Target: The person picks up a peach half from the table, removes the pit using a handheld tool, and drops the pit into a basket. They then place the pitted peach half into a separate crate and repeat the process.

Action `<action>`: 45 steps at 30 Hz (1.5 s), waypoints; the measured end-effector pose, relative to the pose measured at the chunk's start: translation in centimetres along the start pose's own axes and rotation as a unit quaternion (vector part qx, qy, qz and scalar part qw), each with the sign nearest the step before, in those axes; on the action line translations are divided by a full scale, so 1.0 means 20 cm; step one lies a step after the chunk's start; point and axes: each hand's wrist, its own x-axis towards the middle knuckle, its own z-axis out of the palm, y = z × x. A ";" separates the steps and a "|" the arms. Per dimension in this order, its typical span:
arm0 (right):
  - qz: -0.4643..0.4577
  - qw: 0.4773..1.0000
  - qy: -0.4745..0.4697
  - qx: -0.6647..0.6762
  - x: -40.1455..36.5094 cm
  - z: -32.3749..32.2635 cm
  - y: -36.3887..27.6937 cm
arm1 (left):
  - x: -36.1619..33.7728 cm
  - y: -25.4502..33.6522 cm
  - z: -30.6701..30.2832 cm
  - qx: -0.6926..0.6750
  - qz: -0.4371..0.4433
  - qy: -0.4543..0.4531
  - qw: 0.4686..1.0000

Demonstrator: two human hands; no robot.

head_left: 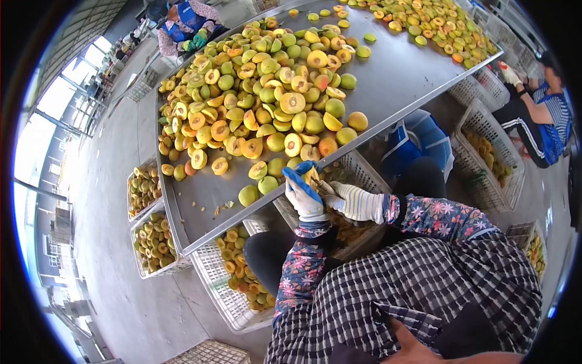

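Note:
In a white glove with blue over the fingers, my left hand is closed around a yellow peach half just off the table's near edge. My right hand, in a striped knit glove, is closed close against that fruit. Its fingertips pinch something small that I cannot make out. Below both hands is a crate with fruit pieces in it, partly hidden by my arms. A big heap of halved peaches lies on the metal table in front of me, some showing pit cavities.
Fruit-filled crates stand to my left and right. A blue bucket-like container is beside my knee. Co-workers are at the far left and right. A bare hand shows at the bottom edge.

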 end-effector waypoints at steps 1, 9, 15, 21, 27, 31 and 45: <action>-0.129 0.984 0.034 -0.121 0.06 0.02 0.19 | 0.00 0.02 -0.01 -0.005 -0.017 -0.003 1.000; 0.129 0.973 -0.189 -0.015 -0.01 -0.17 -0.11 | -0.01 0.17 -0.06 -0.148 -0.219 -0.125 0.956; -0.126 0.989 -0.077 -0.013 0.19 -0.27 0.36 | 0.07 -0.21 0.05 -0.023 0.044 0.000 0.999; -0.136 0.983 -0.070 -0.098 0.20 -0.19 0.30 | 0.07 -0.15 0.04 -0.145 -0.027 0.033 0.989; -0.171 0.949 -0.117 -0.237 0.24 -0.19 0.27 | 0.06 0.03 -0.05 0.004 -0.083 0.011 0.997; -0.162 0.947 -0.133 -0.245 0.27 -0.16 0.25 | -0.02 0.19 -0.09 -0.024 -0.031 0.067 0.997; -0.356 0.789 -0.248 -0.436 0.23 -0.23 0.12 | 0.11 -0.03 -0.17 0.123 -0.029 -0.061 0.990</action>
